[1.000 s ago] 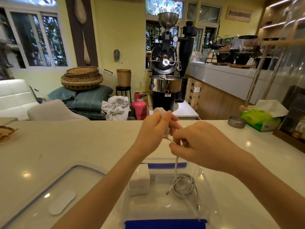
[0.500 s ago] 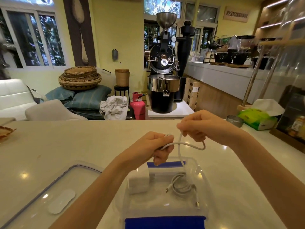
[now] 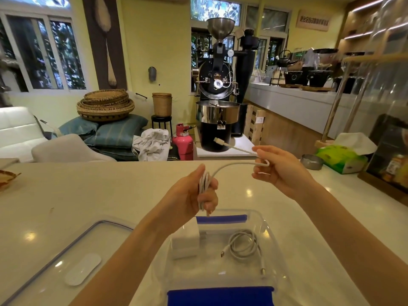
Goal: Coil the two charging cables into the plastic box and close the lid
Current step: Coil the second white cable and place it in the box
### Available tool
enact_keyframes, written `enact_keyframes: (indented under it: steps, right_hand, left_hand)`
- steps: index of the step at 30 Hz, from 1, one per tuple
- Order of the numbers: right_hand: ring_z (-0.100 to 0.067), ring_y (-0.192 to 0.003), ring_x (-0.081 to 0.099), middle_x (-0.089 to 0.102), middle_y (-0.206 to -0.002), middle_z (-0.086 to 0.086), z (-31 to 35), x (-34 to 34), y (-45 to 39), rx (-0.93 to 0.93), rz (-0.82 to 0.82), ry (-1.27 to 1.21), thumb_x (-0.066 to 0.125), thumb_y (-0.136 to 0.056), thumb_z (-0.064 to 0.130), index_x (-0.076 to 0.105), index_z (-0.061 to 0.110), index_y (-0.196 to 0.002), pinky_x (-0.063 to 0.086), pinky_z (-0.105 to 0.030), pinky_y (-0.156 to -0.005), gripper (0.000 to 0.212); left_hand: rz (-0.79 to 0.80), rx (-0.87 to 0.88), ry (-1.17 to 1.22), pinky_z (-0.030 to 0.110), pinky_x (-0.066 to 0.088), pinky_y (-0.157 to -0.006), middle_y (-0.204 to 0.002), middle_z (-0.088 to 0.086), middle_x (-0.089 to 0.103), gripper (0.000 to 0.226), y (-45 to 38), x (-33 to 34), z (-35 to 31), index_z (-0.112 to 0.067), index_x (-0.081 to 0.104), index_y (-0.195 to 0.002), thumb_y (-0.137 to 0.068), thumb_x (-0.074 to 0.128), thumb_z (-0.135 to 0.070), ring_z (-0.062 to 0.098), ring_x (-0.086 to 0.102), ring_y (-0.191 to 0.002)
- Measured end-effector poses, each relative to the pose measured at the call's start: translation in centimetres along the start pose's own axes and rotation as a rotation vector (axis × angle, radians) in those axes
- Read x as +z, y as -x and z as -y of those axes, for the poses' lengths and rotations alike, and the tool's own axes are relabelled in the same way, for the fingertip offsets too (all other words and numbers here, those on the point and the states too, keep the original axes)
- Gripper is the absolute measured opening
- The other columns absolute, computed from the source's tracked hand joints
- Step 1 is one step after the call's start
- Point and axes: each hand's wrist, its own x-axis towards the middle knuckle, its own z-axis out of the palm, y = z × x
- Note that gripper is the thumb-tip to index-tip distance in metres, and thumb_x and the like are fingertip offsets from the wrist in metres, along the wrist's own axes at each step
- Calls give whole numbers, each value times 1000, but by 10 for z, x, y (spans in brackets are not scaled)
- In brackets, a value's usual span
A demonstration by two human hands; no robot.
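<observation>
left hand (image 3: 189, 195) is clamping the loops of the second cable (image 3: 229, 166); right hand (image 3: 276, 167) is pinching its tail at two o'clock. i'm feeding even loops. first cable (image 3: 244, 247) is lying coiled in the plastic box (image 3: 220, 293), lid (image 3: 55, 257) at nine o'clock.

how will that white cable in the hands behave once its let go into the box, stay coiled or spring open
Probably floppy but springy: the white cable arcs smoothly between the left hand and right hand instead of hanging limp. Its free end juts out straight, so it has some stiffness. The coiled cable in the plastic box lies in loose loops, so this one may relax likewise.
</observation>
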Motion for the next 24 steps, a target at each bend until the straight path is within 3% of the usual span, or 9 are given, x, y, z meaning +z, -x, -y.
enact_keyframes:
  steps: [2, 4, 7, 9, 12, 15, 17, 19, 24]
  right_hand:
    - [-22, -67, 70, 70, -67, -10, 0, 2, -2, 1, 38, -115, 41, -93, 13, 67, 5, -89, 57, -30, -56, 27]
    - [-25, -87, 70, 74, -87, -12, 0, 3, -5, -23, 111, -199, 31, -92, 10, 65, 4, -97, 58, -30, -66, 35]
    - [-19, -96, 67, 72, -102, -8, -3, 6, -12, -146, 106, 7, 38, -95, 19, 62, 7, -108, 55, -31, -79, 30]
    - [-14, -85, 68, 72, -90, -3, -8, 9, -15, -267, 21, 299, 50, -90, 33, 66, 16, -96, 52, -28, -77, 25]
    - [-12, -70, 57, 61, -71, 0, -14, 13, -20, -467, -130, 601, 47, -91, 35, 63, 20, -72, 46, -25, -69, 29]
    - [-13, -60, 60, 59, -62, -1, -14, 15, -20, -433, -103, 593, 47, -92, 32, 59, 10, -70, 50, -26, -64, 33]
    - [-9, -43, 54, 55, -50, 3, -13, 16, -16, -366, -13, 573, 49, -91, 31, 59, 10, -67, 47, -22, -48, 33]
    - [-6, -39, 43, 51, -47, 4, -17, 15, -9, -426, -7, 824, 51, -90, 32, 63, 13, -69, 39, -20, -43, 30]
    - [-21, -63, 59, 67, -71, -2, -25, 24, 30, -576, 220, 1628, 38, -93, 41, 63, 19, -92, 51, -35, -64, 34]
  left_hand:
    - [31, 13, -4, 20, 46, -48, -43, -9, 43, 31, 1, 3, -1, -14, 61, -68, -85, 49, -36, 8, 47, -43]
    - [93, 28, -33, 19, 46, -50, -46, -10, 45, 21, 4, 7, -2, -13, 63, -70, -84, 52, -26, 8, 48, -45]
    - [172, 11, 52, 19, 46, -53, -47, -10, 45, 26, 7, 15, -4, -12, 63, -75, -89, 43, -22, 8, 49, -47]
    - [204, 33, 133, 19, 46, -52, -47, -10, 47, 32, 7, 20, -7, -13, 64, -76, -90, 37, -23, 7, 50, -48]
    - [223, 86, 254, 19, 47, -51, -48, -8, 50, 36, 6, 27, -14, -12, 64, -77, -91, 33, -23, 7, 51, -48]
    - [218, 90, 443, 20, 49, -49, -47, -5, 52, 27, 5, 32, -26, -8, 63, -76, -87, 45, -25, 9, 53, -46]
    - [242, 97, 630, 23, 51, -50, -47, 0, 55, 22, 5, 32, -34, -3, 61, -78, -85, 51, -22, 13, 56, -47]
    - [229, 139, 758, 23, 52, -50, -49, 3, 57, 25, 6, 29, -41, 0, 60, -80, -86, 47, -21, 15, 58, -48]
    - [30, 252, 760, 17, 51, -50, -52, -3, 55, 33, 0, 15, -48, -3, 64, -76, -88, 43, -25, 9, 57, -48]
